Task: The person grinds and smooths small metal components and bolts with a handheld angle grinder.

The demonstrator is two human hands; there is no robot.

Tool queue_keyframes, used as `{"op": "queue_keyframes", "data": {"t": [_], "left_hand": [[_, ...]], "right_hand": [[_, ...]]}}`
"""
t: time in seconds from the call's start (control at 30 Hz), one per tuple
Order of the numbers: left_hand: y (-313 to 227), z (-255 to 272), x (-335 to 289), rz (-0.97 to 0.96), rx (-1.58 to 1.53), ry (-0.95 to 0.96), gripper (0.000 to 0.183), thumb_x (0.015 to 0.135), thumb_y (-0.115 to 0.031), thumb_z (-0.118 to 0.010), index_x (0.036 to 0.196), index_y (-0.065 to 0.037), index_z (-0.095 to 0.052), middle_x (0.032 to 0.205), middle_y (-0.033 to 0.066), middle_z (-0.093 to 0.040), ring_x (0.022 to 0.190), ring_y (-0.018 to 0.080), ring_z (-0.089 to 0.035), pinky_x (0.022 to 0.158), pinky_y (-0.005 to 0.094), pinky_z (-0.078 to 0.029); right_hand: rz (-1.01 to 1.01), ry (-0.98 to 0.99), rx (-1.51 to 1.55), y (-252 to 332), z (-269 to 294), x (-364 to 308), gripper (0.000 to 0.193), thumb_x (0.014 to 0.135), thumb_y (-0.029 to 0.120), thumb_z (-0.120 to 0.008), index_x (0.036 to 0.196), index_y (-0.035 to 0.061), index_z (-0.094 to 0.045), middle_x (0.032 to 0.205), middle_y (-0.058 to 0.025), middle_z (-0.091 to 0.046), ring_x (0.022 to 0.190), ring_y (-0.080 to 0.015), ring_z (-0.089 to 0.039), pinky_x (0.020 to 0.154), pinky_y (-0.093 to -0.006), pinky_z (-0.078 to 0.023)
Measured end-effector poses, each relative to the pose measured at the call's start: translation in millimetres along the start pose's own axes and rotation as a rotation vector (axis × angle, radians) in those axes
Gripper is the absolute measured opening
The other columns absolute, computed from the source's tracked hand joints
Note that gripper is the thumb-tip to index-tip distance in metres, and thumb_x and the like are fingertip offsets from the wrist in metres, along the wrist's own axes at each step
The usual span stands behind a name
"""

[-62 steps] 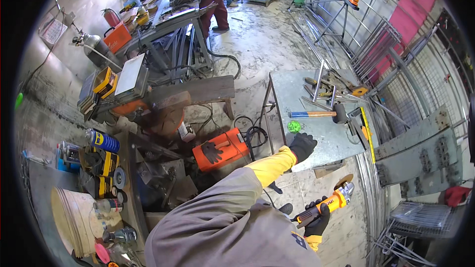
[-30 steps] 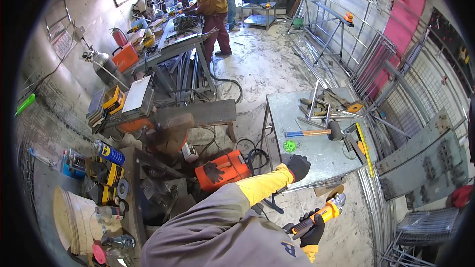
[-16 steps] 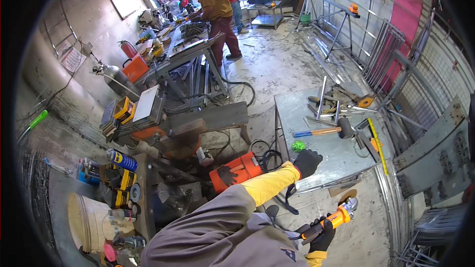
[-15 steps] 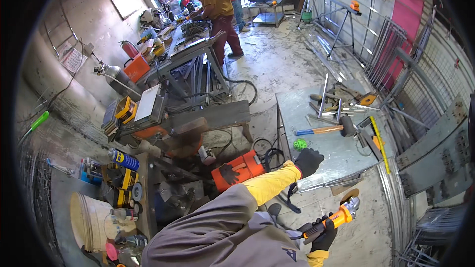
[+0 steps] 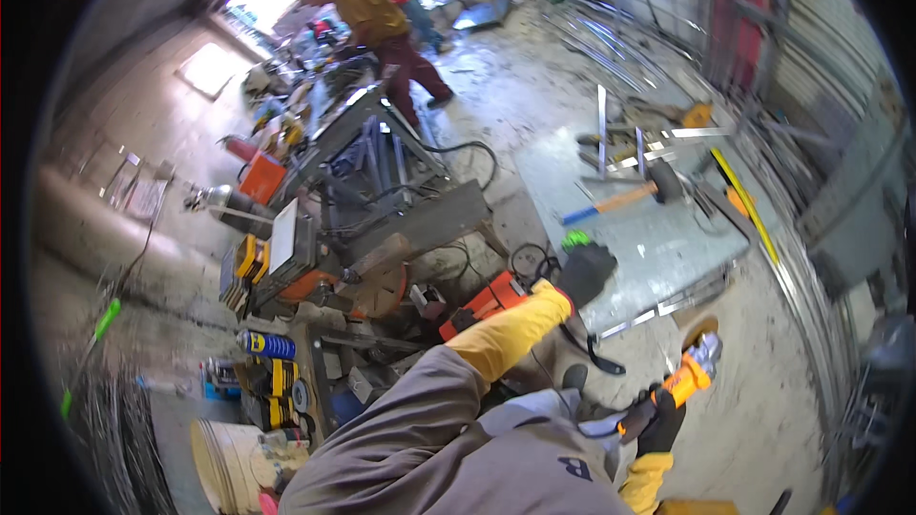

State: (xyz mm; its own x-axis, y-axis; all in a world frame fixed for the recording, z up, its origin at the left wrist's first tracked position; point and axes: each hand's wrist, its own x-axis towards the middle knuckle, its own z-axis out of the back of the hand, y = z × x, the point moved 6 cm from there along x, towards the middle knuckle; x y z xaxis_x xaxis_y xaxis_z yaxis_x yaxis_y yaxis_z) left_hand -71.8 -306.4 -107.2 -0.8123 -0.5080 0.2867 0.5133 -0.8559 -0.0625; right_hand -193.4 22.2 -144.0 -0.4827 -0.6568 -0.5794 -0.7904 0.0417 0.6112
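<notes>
Workshop floor tilts as the view swings; left hand (image 5: 584, 272) now hovers over the steel plate (image 5: 658, 248), grip unclear; right hand (image 5: 658, 420) still clutches the grinder (image 5: 682, 383).

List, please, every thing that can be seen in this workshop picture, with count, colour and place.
angle grinder: one, orange and grey, in the right hand, low right
small green thing: one, at the left hand's fingertips, on the sheet's near edge
metal sheet: one, grey, flat on the floor, right of centre
hammer: one, orange and blue handle, dark head, on the sheet
orange machine: one, on the floor by the left arm
spray can: one, blue and yellow, on the low left shelf
other people: two, bent over at the top
left hand: black glove, yellow cuff, at the sheet's edge
right hand: black glove, gripping the grinder
</notes>
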Motion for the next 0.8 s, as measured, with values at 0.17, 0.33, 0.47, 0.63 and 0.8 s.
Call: {"op": "queue_keyframes", "data": {"t": [0.17,0.33,0.47,0.63,0.8], "left_hand": [[8.6,3.5,1.3,0.217,-0.161,0.001,0.012,0.081,-0.018,-0.072,0.085,-0.008,-0.07,0.091,0.0136,-0.068,0.089,0.0352,-0.067,0.078,0.0488,-0.053],[-16.5,5.4,10.9,-0.009,0.008,0.011,0.007,0.086,-0.017,-0.068,0.089,-0.012,-0.072,0.094,0.0102,-0.068,0.093,0.0316,-0.067,0.08,0.0452,-0.052],[-21.9,2.0,21.6,-0.085,0.043,0.035,0.008,0.088,-0.016,-0.066,0.09,-0.012,-0.072,0.093,0.0074,-0.067,0.092,0.0301,-0.066,0.081,0.0424,-0.052],[9.8,-8.8,23.8,0.293,-0.209,-0.008,0.014,0.087,-0.02,-0.07,0.091,-0.006,-0.071,0.092,0.0171,-0.07,0.09,0.0386,-0.069,0.081,0.0492,-0.054],[0.0,-13.7,5.4,0.397,-0.271,0.057,0.02,0.093,-0.025,-0.069,0.095,-0.005,-0.072,0.093,0.0222,-0.073,0.094,0.0402,-0.071,0.082,0.05,-0.055]], "right_hand": [[-0.029,0.061,-0.039,15.9,-27.6,-8.9,0.056,0.09,0.022,-0.075,0.137,0.0015,-0.051,0.102,-0.0123,-0.065,0.085,-0.0274,-0.07,0.076,-0.0424,-0.063],[-0.043,0.023,-0.015,17.2,-37.0,-22.9,0.051,0.089,0.016,-0.073,0.132,0.0004,-0.052,0.1,-0.0127,-0.065,0.083,-0.0272,-0.07,0.073,-0.0422,-0.063],[-0.007,0.028,-0.054,9.8,-32.8,-23.9,0.044,0.089,0.013,-0.07,0.128,-0.0006,-0.054,0.1,-0.0128,-0.067,0.08,-0.0265,-0.072,0.071,-0.04,-0.063],[-0.005,0.026,-0.098,7.5,-39.4,-32.9,0.049,0.088,0.017,-0.074,0.129,-0.0007,-0.055,0.098,-0.0118,-0.065,0.083,-0.0264,-0.07,0.077,-0.0406,-0.062],[0.0,0.006,-0.12,3.6,-36.5,-50.7,0.046,0.088,0.015,-0.071,0.129,-0.0011,-0.056,0.099,-0.0115,-0.066,0.083,-0.026,-0.071,0.077,-0.0384,-0.062]]}}
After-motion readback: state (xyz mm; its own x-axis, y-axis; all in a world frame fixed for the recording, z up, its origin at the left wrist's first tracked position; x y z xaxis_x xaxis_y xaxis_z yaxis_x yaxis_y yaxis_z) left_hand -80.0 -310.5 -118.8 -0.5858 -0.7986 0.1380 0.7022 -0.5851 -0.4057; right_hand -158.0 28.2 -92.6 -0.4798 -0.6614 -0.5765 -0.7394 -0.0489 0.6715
